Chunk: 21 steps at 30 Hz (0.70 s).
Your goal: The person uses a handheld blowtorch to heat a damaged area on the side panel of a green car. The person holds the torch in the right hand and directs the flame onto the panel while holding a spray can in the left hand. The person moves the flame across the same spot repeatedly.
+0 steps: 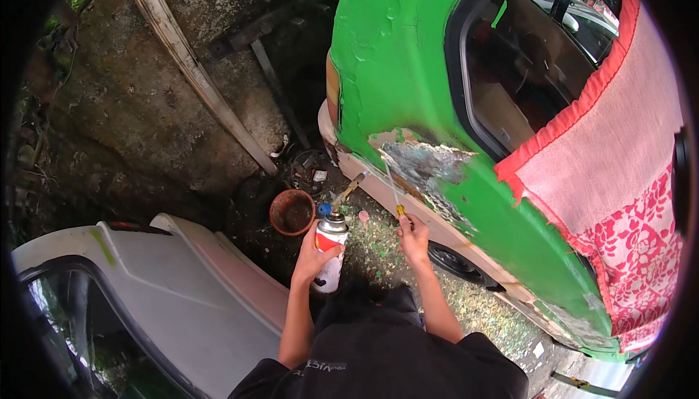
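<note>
My left hand [312, 255] is wrapped round a white and red gas canister [329, 271] with a blowtorch head [352, 187] on top, its nozzle pointing toward the lower side of a green car [397, 57]. Whether a flame burns cannot be made out. In my right hand [413, 237] is a screwdriver [392, 181] with a yellow handle and a long thin shaft. Its tip reaches the left edge of a scraped grey patch [426, 162], where green paint has peeled and the rim looks scorched. I cannot tell whether the tip touches the surface.
A reddish-brown pot [293, 212] stands on the ground left of the canister. Behind my left arm is a pale grey car [182, 268]. Pink patterned cloth [582, 159] drapes over the green car. Paint flakes [378, 250] litter the ground. A long curved strip [186, 57] leans at the wall.
</note>
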Motion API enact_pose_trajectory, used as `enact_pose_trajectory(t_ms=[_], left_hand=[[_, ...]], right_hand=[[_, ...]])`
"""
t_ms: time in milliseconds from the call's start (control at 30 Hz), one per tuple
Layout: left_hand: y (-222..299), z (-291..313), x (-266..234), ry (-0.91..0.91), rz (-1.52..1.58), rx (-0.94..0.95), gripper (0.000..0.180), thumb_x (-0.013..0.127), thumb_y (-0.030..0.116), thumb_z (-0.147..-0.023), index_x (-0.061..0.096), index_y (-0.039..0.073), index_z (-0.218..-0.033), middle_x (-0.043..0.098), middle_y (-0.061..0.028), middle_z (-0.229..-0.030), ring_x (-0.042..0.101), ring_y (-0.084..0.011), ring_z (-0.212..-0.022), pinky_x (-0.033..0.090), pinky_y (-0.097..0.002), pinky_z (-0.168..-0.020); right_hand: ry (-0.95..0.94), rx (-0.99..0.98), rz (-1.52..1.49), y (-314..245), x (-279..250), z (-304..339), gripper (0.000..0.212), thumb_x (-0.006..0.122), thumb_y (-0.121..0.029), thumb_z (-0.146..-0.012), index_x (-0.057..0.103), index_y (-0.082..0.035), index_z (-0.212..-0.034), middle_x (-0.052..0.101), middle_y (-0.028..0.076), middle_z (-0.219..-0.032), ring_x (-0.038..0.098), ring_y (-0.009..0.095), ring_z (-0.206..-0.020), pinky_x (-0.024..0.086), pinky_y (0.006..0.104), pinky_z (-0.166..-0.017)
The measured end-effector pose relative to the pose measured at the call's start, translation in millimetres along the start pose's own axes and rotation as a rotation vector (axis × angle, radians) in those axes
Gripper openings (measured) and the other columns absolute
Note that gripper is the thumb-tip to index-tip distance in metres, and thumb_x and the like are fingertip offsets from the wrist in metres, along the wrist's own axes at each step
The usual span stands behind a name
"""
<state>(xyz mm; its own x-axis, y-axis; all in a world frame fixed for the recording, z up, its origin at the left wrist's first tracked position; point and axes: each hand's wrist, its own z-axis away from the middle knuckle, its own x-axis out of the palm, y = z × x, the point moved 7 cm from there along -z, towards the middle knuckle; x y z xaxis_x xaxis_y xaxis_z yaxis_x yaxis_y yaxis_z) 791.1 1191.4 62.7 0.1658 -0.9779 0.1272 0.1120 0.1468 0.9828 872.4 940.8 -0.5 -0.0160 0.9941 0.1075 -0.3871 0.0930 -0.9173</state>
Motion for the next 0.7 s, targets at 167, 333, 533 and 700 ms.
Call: enact_pose_trajectory(t_ms=[167,333,533,700], left_hand=[[-1.0,-6.8,2.0,-0.003,-0.032,0.008,0.052,0.085,0.006,-0.075,0.058,0.003,-0.120,0.065,-0.0031,-0.108,0.061,-0.0121,-0.096,0.051,-0.0299,-0.087],[-7.7,-9.5,-1.9,-0.025,0.038,-0.019,0.052,0.085,0.007,-0.075,0.057,0.004,-0.119,0.064,-0.0029,-0.109,0.061,-0.0121,-0.097,0.050,-0.0287,-0.086],[4.0,-13.8,4.2,-0.031,-0.018,0.005,0.054,0.086,0.008,-0.075,0.057,0.005,-0.120,0.064,-0.0023,-0.107,0.060,-0.0117,-0.096,0.050,-0.0294,-0.086],[-7.3,-14.0,1.3,-0.017,-0.009,-0.023,0.057,0.087,0.009,-0.074,0.056,0.004,-0.122,0.064,-0.0029,-0.108,0.060,-0.0120,-0.097,0.050,-0.0301,-0.088]], right_hand=[[0.006,-0.065,0.057,-9.5,10.1,-9.8,0.030,0.057,-0.031,-0.108,0.064,-0.004,-0.116,0.050,-0.003,-0.068,0.033,0.003,-0.044,0.026,0.0241,-0.039],[-0.018,-0.060,-0.018,-3.3,14.3,-17.5,0.029,0.056,-0.030,-0.108,0.064,-0.004,-0.116,0.049,-0.003,-0.067,0.032,0.003,-0.044,0.026,0.0239,-0.039],[-0.003,-0.025,-0.050,-3.8,-2.8,3.7,0.029,0.056,-0.029,-0.108,0.064,-0.003,-0.116,0.048,-0.003,-0.067,0.032,0.003,-0.043,0.024,0.0231,-0.039],[-0.003,-0.024,-0.134,-2.0,14.0,-3.3,0.031,0.056,-0.030,-0.108,0.063,-0.001,-0.116,0.046,-0.004,-0.066,0.031,0.002,-0.043,0.024,0.0228,-0.039]])
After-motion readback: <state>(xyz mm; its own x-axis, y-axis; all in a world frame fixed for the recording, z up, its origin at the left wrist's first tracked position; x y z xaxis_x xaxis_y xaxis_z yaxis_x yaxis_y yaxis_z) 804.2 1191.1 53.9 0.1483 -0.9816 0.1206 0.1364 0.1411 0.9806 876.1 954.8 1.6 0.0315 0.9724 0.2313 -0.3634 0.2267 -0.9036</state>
